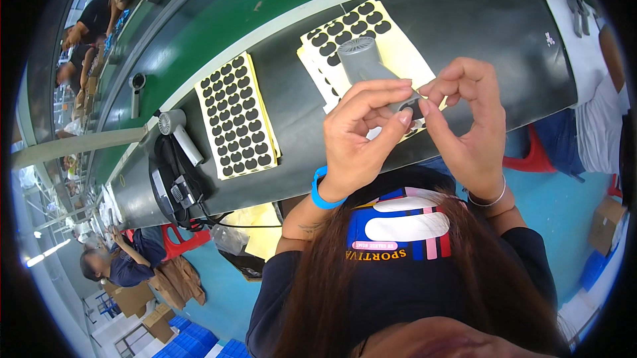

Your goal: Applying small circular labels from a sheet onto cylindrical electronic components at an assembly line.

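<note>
A grey handheld blower (361,59), with a round vented head and a slim handle, hangs over the yellow sticker sheets (403,49). My left hand (361,136) is closed round the end of its handle, thumb and fingers pinching it. At that end a small black sticker (414,110) shows between my hands. My right hand (468,119) pinches at the sticker's edge with thumb and forefinger, its other fingers curled above. My fingers partly hide the sticker, so I cannot tell how much of it lies on the handle.
A second stack of black-sticker sheets (235,119) lies on the dark table to the left. Beyond it are another grey blower (179,132) and a black device with cables (176,185). A green conveyor (265,9) runs along the far side, with one more blower (137,92). Co-workers sit nearby.
</note>
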Demonstrator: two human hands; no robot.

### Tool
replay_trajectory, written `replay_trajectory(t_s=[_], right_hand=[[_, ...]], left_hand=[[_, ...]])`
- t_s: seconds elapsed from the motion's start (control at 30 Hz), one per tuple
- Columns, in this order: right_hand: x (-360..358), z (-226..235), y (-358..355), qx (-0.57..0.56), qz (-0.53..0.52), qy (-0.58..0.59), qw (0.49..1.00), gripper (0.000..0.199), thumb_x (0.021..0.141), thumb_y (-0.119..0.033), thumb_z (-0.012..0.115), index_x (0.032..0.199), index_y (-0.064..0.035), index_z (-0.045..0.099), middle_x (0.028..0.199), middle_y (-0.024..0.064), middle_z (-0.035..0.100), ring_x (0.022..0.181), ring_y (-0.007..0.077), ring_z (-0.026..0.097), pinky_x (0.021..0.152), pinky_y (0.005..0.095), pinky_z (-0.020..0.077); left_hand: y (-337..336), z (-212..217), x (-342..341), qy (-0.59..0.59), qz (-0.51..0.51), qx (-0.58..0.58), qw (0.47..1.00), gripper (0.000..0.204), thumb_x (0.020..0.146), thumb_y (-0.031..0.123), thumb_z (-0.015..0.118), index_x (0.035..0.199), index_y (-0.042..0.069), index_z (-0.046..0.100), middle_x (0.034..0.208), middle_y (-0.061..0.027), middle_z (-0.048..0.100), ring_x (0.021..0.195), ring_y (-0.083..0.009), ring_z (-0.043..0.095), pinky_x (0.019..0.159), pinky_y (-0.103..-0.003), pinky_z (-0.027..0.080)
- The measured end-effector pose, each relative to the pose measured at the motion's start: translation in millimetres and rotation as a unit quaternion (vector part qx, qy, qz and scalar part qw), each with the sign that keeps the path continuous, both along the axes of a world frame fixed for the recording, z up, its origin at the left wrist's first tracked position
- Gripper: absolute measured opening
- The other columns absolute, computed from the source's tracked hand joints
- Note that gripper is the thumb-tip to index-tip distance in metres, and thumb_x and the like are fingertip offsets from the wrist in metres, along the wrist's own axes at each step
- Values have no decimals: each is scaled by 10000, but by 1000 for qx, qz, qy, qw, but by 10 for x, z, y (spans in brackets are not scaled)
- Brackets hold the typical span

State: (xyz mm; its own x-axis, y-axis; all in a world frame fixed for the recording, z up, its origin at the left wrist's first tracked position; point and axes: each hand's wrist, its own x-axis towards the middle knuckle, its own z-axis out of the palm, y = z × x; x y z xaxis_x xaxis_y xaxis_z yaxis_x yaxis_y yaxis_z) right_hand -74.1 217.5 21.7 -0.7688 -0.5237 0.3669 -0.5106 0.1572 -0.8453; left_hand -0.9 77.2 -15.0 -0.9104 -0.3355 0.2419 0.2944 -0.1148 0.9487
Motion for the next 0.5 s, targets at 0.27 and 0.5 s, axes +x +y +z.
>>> replay_trajectory(t_s=[0.27, 0.5], right_hand=[[-47, 25, -16, 64, -26, 85, 994, 421, 768, 32, 655, 1119, -30, 431, 850, 54, 611, 783, 121, 568, 719, 248, 404], [-312, -10, -193, 70, 58, 20, 996, 495, 711, 35, 676, 1174, -47, 522, 1085, 102, 593, 843, 192, 576, 701, 289, 446]], left_hand=[[-37, -6, -30, 0, 11, -7, 1000, 248, 821, -98, 611, 1066, -60, 626, 1147, -153, 582, 809, -108, 630, 697, -215, 549], [-256, 79, 39, 2, 12, 48, 999, 233, 865, -74, 568, 1095, -47, 591, 1192, -169, 578, 782, -128, 648, 686, -249, 559]])
